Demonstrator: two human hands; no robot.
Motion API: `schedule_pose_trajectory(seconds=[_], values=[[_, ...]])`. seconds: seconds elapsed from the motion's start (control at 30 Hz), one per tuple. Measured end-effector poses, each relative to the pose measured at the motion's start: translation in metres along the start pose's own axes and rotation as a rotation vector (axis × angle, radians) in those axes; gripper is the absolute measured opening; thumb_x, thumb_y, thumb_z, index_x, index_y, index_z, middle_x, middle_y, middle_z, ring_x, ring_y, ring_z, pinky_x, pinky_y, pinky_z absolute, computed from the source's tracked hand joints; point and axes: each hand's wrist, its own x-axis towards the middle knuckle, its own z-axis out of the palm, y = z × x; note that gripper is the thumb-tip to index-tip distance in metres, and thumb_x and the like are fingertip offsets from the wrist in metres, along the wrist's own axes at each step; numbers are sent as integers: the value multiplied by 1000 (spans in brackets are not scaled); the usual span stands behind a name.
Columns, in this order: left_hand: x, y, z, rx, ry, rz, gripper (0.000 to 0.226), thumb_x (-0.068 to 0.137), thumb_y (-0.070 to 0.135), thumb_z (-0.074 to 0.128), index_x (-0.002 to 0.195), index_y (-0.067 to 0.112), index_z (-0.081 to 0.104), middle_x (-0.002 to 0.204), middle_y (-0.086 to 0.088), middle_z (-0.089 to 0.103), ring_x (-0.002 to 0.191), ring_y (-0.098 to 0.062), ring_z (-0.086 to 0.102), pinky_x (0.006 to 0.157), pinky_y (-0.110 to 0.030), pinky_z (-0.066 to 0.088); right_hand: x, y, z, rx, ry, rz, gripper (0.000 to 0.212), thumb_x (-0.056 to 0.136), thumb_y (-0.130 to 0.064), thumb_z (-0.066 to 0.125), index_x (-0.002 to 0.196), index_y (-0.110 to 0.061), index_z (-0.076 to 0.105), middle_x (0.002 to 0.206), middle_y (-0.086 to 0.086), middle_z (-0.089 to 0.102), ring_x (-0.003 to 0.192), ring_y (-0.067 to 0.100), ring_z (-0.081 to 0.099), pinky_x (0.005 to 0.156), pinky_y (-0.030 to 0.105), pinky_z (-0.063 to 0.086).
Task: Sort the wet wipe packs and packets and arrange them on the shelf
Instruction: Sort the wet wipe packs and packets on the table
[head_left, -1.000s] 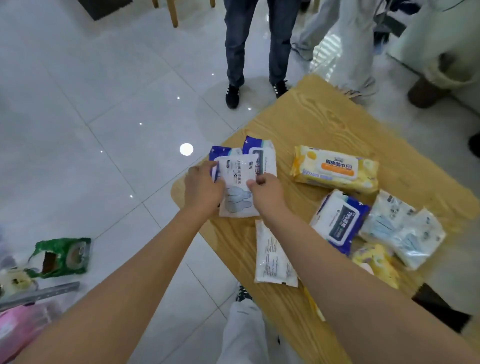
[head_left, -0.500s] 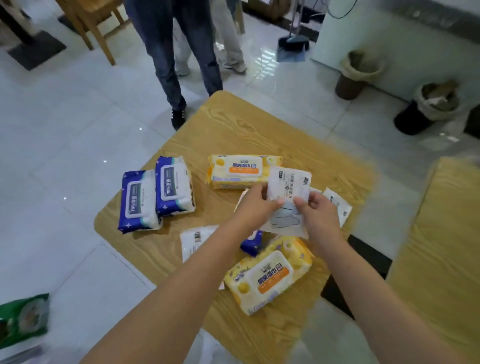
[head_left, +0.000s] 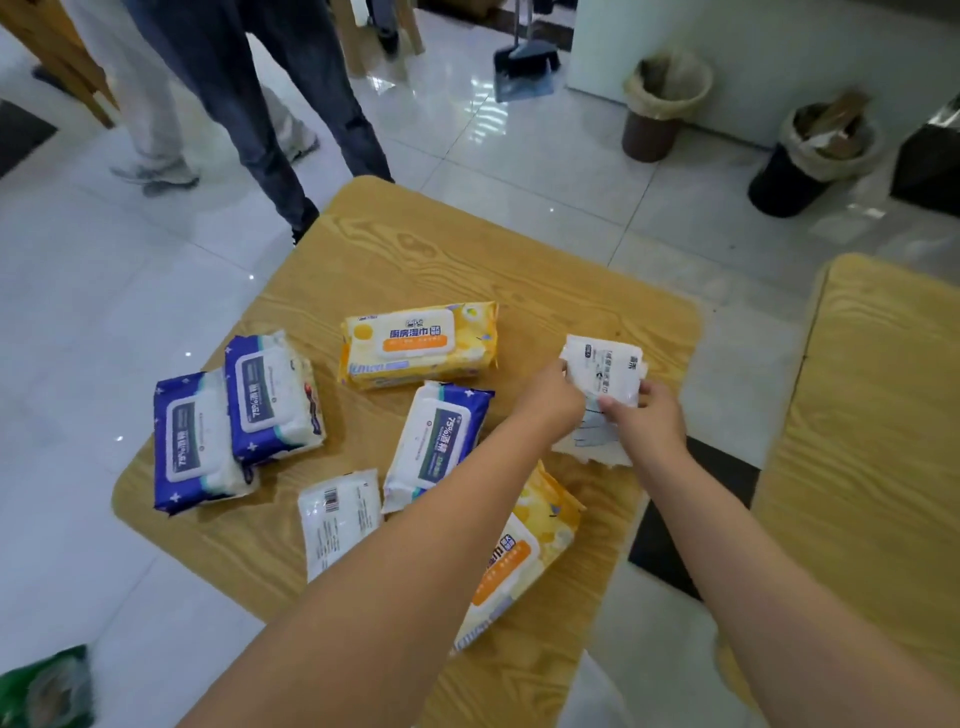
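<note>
On a small wooden table (head_left: 467, 270) lie wet wipe packs. Two blue packs (head_left: 197, 441) (head_left: 272, 397) sit side by side at the left. A third blue pack (head_left: 436, 441) lies in the middle. One yellow pack (head_left: 418, 345) rests behind it, and another yellow pack (head_left: 519, 556) lies partly under my left forearm. A flat white packet (head_left: 337, 514) lies near the front edge. At the table's right side, my left hand (head_left: 553, 402) and my right hand (head_left: 649, 421) both grip white packets (head_left: 602, 364), with more white packet showing beneath them.
Two people stand on the tiled floor beyond the table's far left corner. A second wooden table (head_left: 872, 441) stands to the right across a narrow gap. Two bins (head_left: 660, 104) (head_left: 810, 156) and a dustpan (head_left: 524, 67) are by the far wall. A green bag (head_left: 47, 686) lies bottom left.
Both hands carried a white packet from the left blue packs across to the table's right side. The view swung right and the two blue packs stay at the left.
</note>
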Motion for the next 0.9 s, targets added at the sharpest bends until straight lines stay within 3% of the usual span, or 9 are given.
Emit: schedule_pose_trajectory(seconds=[0.1, 0.2, 0.33, 0.4, 0.47, 0.6, 0.7, 0.77, 0.9], values=[[-2, 6, -9, -203, -33, 98, 43, 97, 12, 45, 139, 20, 48, 135, -4, 59, 122, -25, 57, 102, -45, 49, 8, -16, 0, 103, 4, -60, 42, 86, -18, 72, 123, -21, 53, 115, -1, 64, 104, 25, 64, 93, 47, 54], [-10, 3, -38, -164, 60, 205, 44, 100, 9, 44, 142, 21, 46, 139, 0, 55, 126, -19, 53, 105, -36, 45, 13, -21, -8, 41, -15, -29, 60, 84, -25, 75, 137, -20, 46, 129, 5, 61, 112, 30, 61, 96, 52, 51], [-31, -35, -93, -305, 354, 246, 32, 93, 2, 47, 114, 22, 61, 103, 4, 71, 97, -14, 66, 88, -37, 55, 7, -15, -16, -56, -24, -68, 67, 87, -29, 73, 145, -16, 41, 129, 2, 57, 113, 28, 60, 95, 48, 51], [-40, -57, -112, -173, 414, 149, 28, 93, 8, 52, 117, 21, 59, 108, 4, 68, 92, -13, 63, 73, -27, 52, 3, -6, -15, -30, -132, -61, 64, 90, -23, 71, 146, -14, 42, 125, 0, 54, 115, 27, 58, 99, 48, 49], [-45, -75, -123, -23, 435, 98, 29, 92, 17, 57, 122, 20, 56, 113, 1, 66, 95, -17, 62, 74, -30, 50, 0, -2, -15, -79, -134, -131, 57, 90, -23, 70, 141, -15, 47, 127, 2, 57, 116, 27, 58, 99, 48, 49], [-54, -95, -118, 336, 446, 50, 75, 80, 47, 70, 141, 19, 36, 136, -10, 50, 124, -27, 50, 94, -38, 44, -5, 10, -20, -321, 137, -233, 54, 96, -35, 57, 144, -14, 44, 148, 12, 41, 136, 33, 39, 110, 47, 33], [-60, -102, -95, 523, 295, -66, 118, 67, 66, 74, 153, 25, 5, 149, -14, 28, 138, -34, 31, 104, -47, 37, -6, 28, 4, -497, -37, -276, 61, 101, -39, 46, 152, -8, 30, 162, 16, 16, 151, 34, 7, 120, 48, 8], [-59, -107, -86, 519, 243, -70, 122, 69, 62, 75, 155, 29, -5, 146, -15, 31, 136, -35, 34, 101, -46, 39, 3, 23, 23, -542, -109, -284, 65, 101, -43, 43, 155, -11, 24, 165, 13, 7, 152, 34, -3, 121, 51, 4], [-62, -112, -89, 466, 283, -26, 116, 72, 51, 77, 155, 30, -2, 139, -13, 43, 126, -33, 47, 95, -44, 45, -14, -5, 32, -583, 87, -291, 65, 96, -50, 42, 146, -7, 42, 156, 20, 29, 145, 39, 23, 115, 55, 22]])
